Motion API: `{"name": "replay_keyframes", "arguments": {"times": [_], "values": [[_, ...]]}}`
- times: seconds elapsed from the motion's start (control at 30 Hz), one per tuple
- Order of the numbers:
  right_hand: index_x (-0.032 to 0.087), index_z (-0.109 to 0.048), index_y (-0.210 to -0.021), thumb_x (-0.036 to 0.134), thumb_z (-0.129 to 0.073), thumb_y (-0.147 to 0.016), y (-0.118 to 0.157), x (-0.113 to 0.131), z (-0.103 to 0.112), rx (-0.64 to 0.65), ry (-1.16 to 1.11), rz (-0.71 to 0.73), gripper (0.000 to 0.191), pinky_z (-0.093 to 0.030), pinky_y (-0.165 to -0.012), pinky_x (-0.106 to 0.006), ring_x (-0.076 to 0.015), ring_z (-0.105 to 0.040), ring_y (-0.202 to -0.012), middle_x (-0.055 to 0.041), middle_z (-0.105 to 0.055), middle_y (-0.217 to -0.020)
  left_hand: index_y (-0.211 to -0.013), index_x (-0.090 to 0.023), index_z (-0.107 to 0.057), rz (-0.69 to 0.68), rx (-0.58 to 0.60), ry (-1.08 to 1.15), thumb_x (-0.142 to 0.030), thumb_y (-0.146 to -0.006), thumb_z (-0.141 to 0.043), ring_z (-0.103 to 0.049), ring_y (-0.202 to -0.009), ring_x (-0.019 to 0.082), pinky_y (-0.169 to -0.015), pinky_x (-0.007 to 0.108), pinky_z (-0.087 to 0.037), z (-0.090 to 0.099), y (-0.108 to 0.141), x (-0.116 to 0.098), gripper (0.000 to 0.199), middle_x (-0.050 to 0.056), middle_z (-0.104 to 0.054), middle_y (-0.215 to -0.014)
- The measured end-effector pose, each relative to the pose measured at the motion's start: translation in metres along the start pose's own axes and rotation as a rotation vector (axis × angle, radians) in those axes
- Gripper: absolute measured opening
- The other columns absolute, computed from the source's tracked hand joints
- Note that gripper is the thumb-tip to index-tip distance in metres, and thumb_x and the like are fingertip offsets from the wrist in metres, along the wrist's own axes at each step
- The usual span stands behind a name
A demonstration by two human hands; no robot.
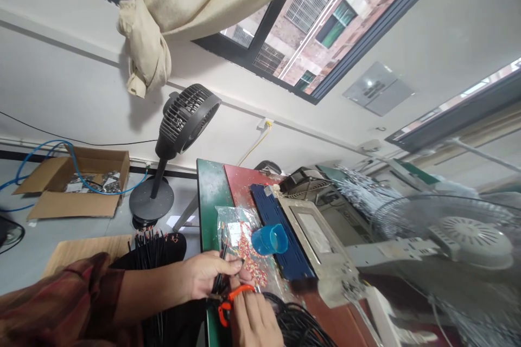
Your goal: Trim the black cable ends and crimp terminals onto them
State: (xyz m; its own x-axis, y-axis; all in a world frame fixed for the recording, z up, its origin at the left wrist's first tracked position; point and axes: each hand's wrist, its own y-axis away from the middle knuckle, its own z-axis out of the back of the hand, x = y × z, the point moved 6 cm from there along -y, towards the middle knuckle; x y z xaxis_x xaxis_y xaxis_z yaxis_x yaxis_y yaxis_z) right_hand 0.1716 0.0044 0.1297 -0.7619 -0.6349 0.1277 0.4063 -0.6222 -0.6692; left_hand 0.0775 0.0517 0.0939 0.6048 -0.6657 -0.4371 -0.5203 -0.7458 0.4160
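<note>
My left hand (pixel 207 272) is closed around several short black cables (pixel 221 276) at the table's near left edge. Close beside it, my right hand (pixel 256 317) is wrapped round an orange-handled cutting tool (pixel 233 300), whose head lies by the cables. The fingertips of both hands nearly meet. A pile of small red, yellow and white bits (pixel 253 263) lies on a clear plastic bag just beyond the hands. More black cables with bare copper ends (pixel 150 252) rest on my lap. A coil of black cable (pixel 299 322) sits right of my right hand.
A blue cup (pixel 269 239) stands beside a dark blue tray (pixel 280 233) on the green and red table (pixel 208 190). Right of these are a beige machine (pixel 313 233) and a large fan (pixel 468 238). A black fan (pixel 183 119) and an open carton (pixel 81 203) stand on the floor.
</note>
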Motion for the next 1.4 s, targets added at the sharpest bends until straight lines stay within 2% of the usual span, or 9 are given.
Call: {"name": "replay_keyframes", "arguments": {"times": [0.1, 0.2, 0.33, 0.43, 0.57, 0.7, 0.9, 1.1, 1.4], "values": [[0.026, -0.072, -0.093, 0.017, -0.046, -0.088, 0.002, -0.001, 0.005, 0.024, -0.013, -0.027, 0.028, -0.04, -0.073, -0.036, -0.022, -0.059, -0.074, -0.0097, -0.067, -0.079, -0.071, -0.01, -0.058, 0.003, 0.011, 0.035, -0.035, -0.05, -0.083, -0.062, -0.069, 0.016, -0.068, 0.029, -0.047, -0.002, 0.001, 0.0, 0.041, 0.008, -0.066, -0.075], [0.026, -0.07, -0.1, 0.025, -0.049, -0.087, -0.004, -0.01, 0.019, -0.01, -0.075, -0.126, 0.025, -0.041, -0.074, -0.037, -0.0231, -0.059, -0.074, -0.0108, -0.067, -0.083, -0.078, -0.014, -0.055, -0.005, -0.028, -0.037, -0.043, -0.05, -0.082, -0.058, -0.059, 0.012, -0.058, 0.025, -0.043, 0.001, 0.005, -0.003, 0.048, 0.002, -0.062, -0.067], [0.025, -0.07, -0.096, 0.047, -0.06, -0.076, -0.023, -0.049, 0.055, -0.187, -0.181, -0.551, 0.031, -0.043, -0.063, -0.035, -0.0246, -0.059, -0.067, -0.0098, -0.068, -0.077, -0.087, -0.016, -0.054, -0.089, -0.06, -0.209, -0.065, -0.061, -0.064, -0.028, -0.037, 0.004, -0.044, 0.019, -0.027, 0.012, 0.009, -0.013, 0.056, -0.012, -0.035, -0.044], [0.023, -0.07, -0.087, 0.05, -0.069, -0.067, -0.04, -0.077, 0.079, -0.282, -0.106, -0.84, 0.034, -0.041, -0.054, -0.032, -0.0247, -0.058, -0.061, -0.0059, -0.066, -0.063, -0.083, -0.019, -0.048, -0.069, 0.019, -0.199, -0.052, -0.066, -0.067, -0.013, -0.041, 0.003, -0.044, 0.018, -0.017, 0.012, 0.009, -0.015, 0.042, -0.013, -0.026, -0.048], [0.018, -0.067, -0.069, 0.058, -0.062, -0.068, -0.058, -0.103, 0.078, -0.166, -0.058, -1.076, 0.04, -0.039, -0.053, -0.029, -0.0203, -0.053, -0.053, -0.0012, -0.058, -0.046, -0.08, -0.018, -0.046, -0.048, 0.165, -0.033, -0.026, -0.061, -0.072, -0.023, -0.047, 0.003, -0.053, 0.021, -0.028, 0.003, 0.009, -0.017, 0.032, -0.009, -0.039, -0.06], [0.019, -0.062, -0.059, 0.062, -0.057, -0.067, -0.068, -0.118, 0.059, -0.104, -0.026, -1.054, 0.044, -0.035, -0.049, -0.029, -0.017, -0.046, -0.046, 0.0007, -0.052, -0.042, -0.076, -0.014, -0.053, -0.091, 0.223, -0.001, -0.025, -0.062, -0.073, -0.035, -0.054, 0.005, -0.06, 0.024, -0.034, -0.002, 0.012, -0.02, 0.026, -0.002, -0.048, -0.069], [0.025, -0.051, -0.048, 0.062, -0.048, -0.068, -0.077, -0.124, 0.038, 0.082, 0.195, -0.998, 0.042, -0.031, -0.051, -0.032, -0.0201, -0.043, -0.045, -0.0025, -0.047, -0.04, -0.08, -0.017, -0.061, -0.162, 0.166, -0.111, -0.037, -0.07, -0.068, -0.045, -0.058, 0.01, -0.057, 0.023, -0.032, 0.006, 0.01, -0.019, 0.024, -0.001, -0.055, -0.063], [0.025, -0.05, -0.049, 0.063, -0.041, -0.068, -0.081, -0.126, 0.03, 0.144, 0.27, -0.991, 0.043, -0.028, -0.048, -0.03, -0.0198, -0.039, -0.042, -0.0033, -0.044, -0.038, -0.084, -0.017, -0.057, -0.162, 0.217, -0.108, -0.042, -0.074, -0.065, -0.023, -0.048, 0.004, -0.048, 0.02, -0.017, 0.007, 0.002, -0.017, 0.028, -0.006, -0.04, -0.055], [0.021, -0.062, -0.061, 0.059, -0.042, -0.072, -0.073, -0.133, 0.021, 0.209, 0.277, -0.974, 0.044, -0.03, -0.048, -0.028, -0.0207, -0.048, -0.046, -0.0038, -0.051, -0.043, -0.09, -0.011, -0.054, -0.164, 0.278, -0.193, -0.051, -0.073, -0.062, -0.025, -0.047, 0.004, -0.046, 0.02, -0.015, 0.004, -0.008, -0.013, 0.044, -0.006, -0.041, -0.055]]}}
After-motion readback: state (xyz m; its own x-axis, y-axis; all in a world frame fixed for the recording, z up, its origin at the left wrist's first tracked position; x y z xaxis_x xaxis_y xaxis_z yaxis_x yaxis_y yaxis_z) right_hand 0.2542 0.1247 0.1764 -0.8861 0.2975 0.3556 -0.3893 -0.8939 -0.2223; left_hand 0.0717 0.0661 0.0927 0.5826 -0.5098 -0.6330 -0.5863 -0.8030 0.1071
